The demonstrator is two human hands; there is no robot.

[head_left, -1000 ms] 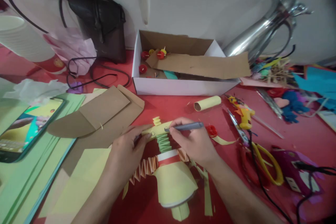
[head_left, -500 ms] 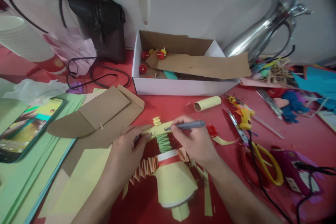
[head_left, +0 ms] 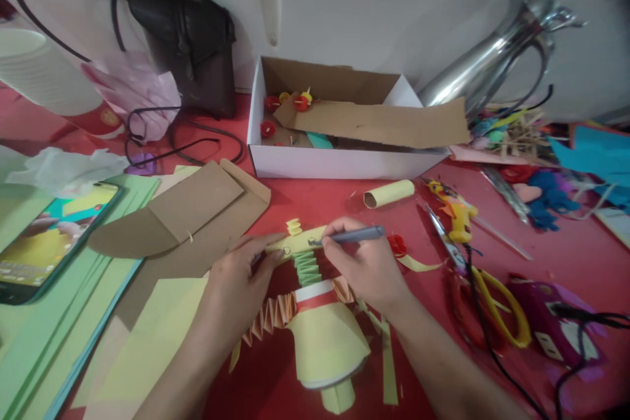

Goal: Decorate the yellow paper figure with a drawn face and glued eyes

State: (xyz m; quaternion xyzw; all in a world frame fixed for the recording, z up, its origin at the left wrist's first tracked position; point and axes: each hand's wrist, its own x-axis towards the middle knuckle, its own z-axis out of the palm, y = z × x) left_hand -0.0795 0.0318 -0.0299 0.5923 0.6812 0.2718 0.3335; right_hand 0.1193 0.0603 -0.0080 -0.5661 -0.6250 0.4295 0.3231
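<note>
A yellow paper tube (head_left: 298, 244) lies crosswise as the head of a paper figure, with two small rings drawn on it. My left hand (head_left: 241, 272) grips the tube's left end between thumb and fingers. In my right hand (head_left: 364, 262) is a grey pen (head_left: 357, 234), its tip on or very near the right-hand ring. Below the tube runs a green folded-paper neck (head_left: 308, 268), joined to a pale yellow cup-shaped body (head_left: 327, 341) with a red band. Orange accordion-folded arms (head_left: 273, 318) stick out from its sides; my right hand partly covers one.
Behind stands a white box (head_left: 344, 165) with cardboard and red caps inside. To the right lie scissors (head_left: 502, 308), a yellow glue gun (head_left: 457, 216) and its cord. A loose yellow roll (head_left: 391, 193) is nearby. Brown card (head_left: 197, 203) and a phone (head_left: 49, 236) are left.
Both hands, the pen and the paper figure stay practically where they were. Only the picture on the phone screen differs.
</note>
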